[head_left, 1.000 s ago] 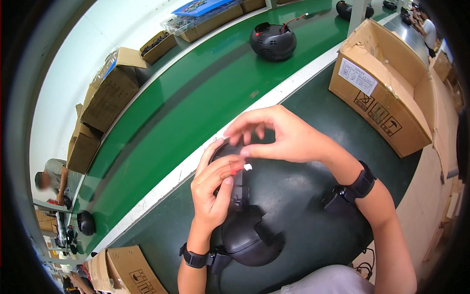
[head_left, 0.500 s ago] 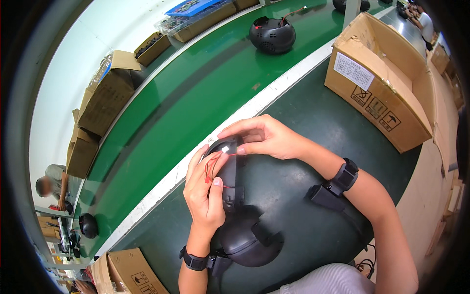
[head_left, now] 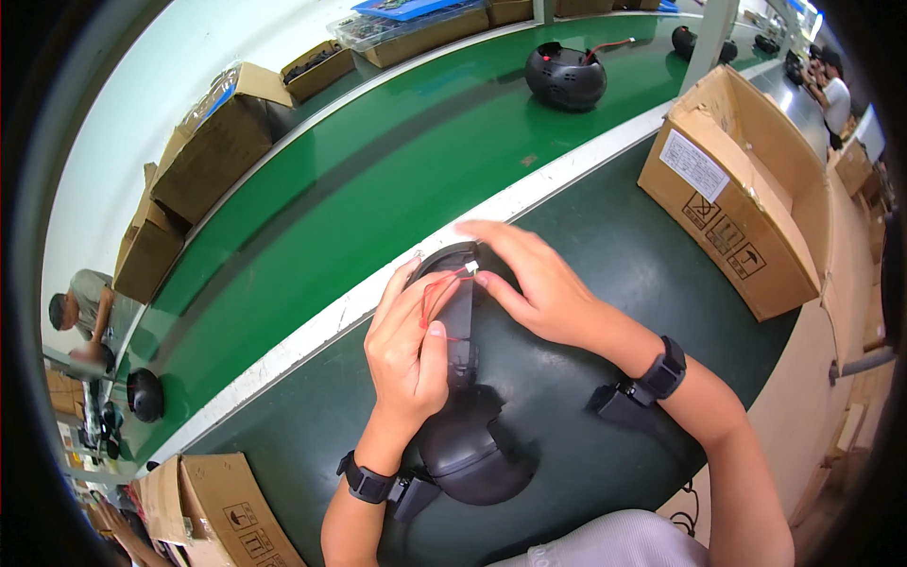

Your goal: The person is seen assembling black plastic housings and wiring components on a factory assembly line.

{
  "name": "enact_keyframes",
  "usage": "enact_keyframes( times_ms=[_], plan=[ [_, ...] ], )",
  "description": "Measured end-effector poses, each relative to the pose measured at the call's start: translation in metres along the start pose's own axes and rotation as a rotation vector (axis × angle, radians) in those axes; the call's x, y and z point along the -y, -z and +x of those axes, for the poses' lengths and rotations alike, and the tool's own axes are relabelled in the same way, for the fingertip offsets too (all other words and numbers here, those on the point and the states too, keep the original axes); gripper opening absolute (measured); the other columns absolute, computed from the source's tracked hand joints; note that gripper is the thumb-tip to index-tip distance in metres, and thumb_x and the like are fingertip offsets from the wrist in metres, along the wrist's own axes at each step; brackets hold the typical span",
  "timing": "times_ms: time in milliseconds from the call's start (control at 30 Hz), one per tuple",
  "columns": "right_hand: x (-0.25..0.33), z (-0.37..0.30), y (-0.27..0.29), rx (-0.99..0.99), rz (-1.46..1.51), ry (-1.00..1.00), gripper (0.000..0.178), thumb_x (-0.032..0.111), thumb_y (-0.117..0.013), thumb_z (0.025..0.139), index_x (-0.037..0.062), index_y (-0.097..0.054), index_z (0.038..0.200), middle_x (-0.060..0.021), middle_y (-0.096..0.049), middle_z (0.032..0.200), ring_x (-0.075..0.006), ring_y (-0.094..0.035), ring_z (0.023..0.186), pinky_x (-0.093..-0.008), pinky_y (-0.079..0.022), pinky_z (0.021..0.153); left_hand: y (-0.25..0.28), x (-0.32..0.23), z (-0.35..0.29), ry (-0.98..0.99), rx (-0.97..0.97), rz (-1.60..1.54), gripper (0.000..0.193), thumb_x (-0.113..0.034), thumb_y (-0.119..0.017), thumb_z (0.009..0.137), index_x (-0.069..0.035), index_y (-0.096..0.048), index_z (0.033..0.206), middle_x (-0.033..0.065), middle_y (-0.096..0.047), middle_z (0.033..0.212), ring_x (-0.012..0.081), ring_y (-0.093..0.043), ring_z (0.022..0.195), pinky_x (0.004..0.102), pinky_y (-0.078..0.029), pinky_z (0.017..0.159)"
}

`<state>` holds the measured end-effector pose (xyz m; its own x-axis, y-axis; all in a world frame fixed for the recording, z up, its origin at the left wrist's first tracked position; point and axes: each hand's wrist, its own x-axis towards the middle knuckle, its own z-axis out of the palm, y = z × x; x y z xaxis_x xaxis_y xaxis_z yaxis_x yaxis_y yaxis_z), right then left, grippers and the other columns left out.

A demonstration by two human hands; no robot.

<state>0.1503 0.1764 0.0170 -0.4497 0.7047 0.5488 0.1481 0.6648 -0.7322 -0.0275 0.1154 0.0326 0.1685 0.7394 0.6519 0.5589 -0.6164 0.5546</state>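
Observation:
My left hand [head_left: 406, 359] is closed around a black curved plastic housing [head_left: 460, 317], held upright over the bench. Thin red and black wires [head_left: 427, 300] loop out over my left fingers and end in a small white plug [head_left: 471, 268]. At the housing's upper end, my right hand [head_left: 540, 288] has its thumb and fingers apart. The thumb tip lies beside the white plug; whether it touches the plug I cannot tell. Below the housing, a rounded black shell [head_left: 477, 458] with a notched edge rests on the dark green bench top [head_left: 605, 454].
A bright green conveyor belt [head_left: 378, 198] runs beyond the bench's white edge, carrying a round black housing [head_left: 567, 77] with wires. Cardboard boxes stand at the right [head_left: 727, 198] and lower left [head_left: 227, 510]. Co-workers sit at far left [head_left: 90, 298] and far right [head_left: 833, 94].
My right thumb and fingers have spread apart, away from the wire they were at. My left hand keeps its hold on the housing. The whole view has shifted slightly.

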Motion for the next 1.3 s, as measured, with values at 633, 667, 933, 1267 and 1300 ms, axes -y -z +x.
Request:
enact_keyframes(
  times_ms=[633, 667, 933, 1267, 1300],
  plan=[
    [0.109, -0.051, 0.002, 0.852, -0.309, 0.205, 0.076, 0.034, -0.076, 0.066, 0.0031, -0.050, 0.130, -0.0205, -0.042, 0.141, -0.0364, -0.042, 0.129, -0.0458, -0.038, 0.105, -0.005, 0.012, -0.011, -0.006, -0.163, -0.010, 0.027, 0.002, -0.052, 0.074, 0.004, -0.067, 0.096, 0.0134, -0.066, 0.099, 0.0402, -0.060, 0.107, 0.0407, -0.052, 0.084],
    [0.108, -0.048, 0.011, 0.850, -0.165, 0.105, 0.076, 0.031, -0.079, 0.065, 0.0037, -0.050, 0.130, -0.0203, -0.042, 0.141, -0.0371, -0.043, 0.129, -0.0460, -0.038, 0.105, -0.006, 0.010, -0.011, 0.011, -0.137, -0.030, 0.031, 0.002, -0.049, 0.075, 0.004, -0.068, 0.100, 0.0143, -0.066, 0.101, 0.0409, -0.059, 0.109, 0.0416, -0.050, 0.090],
    [0.110, -0.064, 0.048, 0.221, -0.056, -0.488, 0.094, 0.076, -0.027, 0.086, -0.0079, -0.050, 0.121, -0.0228, -0.062, 0.097, -0.0280, -0.064, 0.096, -0.0369, -0.049, 0.081, -0.003, 0.009, -0.011, 0.003, -0.158, -0.059, 0.028, 0.002, -0.050, 0.074, 0.005, -0.067, 0.097, 0.0148, -0.066, 0.098, 0.0409, -0.060, 0.107, 0.0419, -0.051, 0.087],
    [0.068, -0.003, 0.079, 0.294, -0.728, -0.683, 0.054, 0.045, -0.035, 0.099, -0.0005, -0.064, 0.094, -0.0233, -0.065, 0.083, -0.0355, -0.062, 0.073, -0.0402, -0.045, 0.066, -0.003, 0.007, -0.011, -0.001, -0.129, -0.032, 0.031, 0.003, -0.049, 0.071, 0.006, -0.067, 0.096, 0.0160, -0.066, 0.100, 0.0419, -0.059, 0.109, 0.0433, -0.050, 0.090],
    [0.047, -0.004, 0.072, 0.042, -0.600, -0.506, 0.050, 0.042, -0.037, 0.099, 0.0004, -0.065, 0.096, -0.0191, -0.067, 0.092, -0.0295, -0.063, 0.081, -0.0375, -0.046, 0.072, -0.004, 0.004, -0.009, -0.011, -0.130, -0.035, 0.031, 0.003, -0.049, 0.071, 0.006, -0.067, 0.096, 0.0160, -0.066, 0.100, 0.0419, -0.059, 0.109, 0.0433, -0.050, 0.090]
  ],
)
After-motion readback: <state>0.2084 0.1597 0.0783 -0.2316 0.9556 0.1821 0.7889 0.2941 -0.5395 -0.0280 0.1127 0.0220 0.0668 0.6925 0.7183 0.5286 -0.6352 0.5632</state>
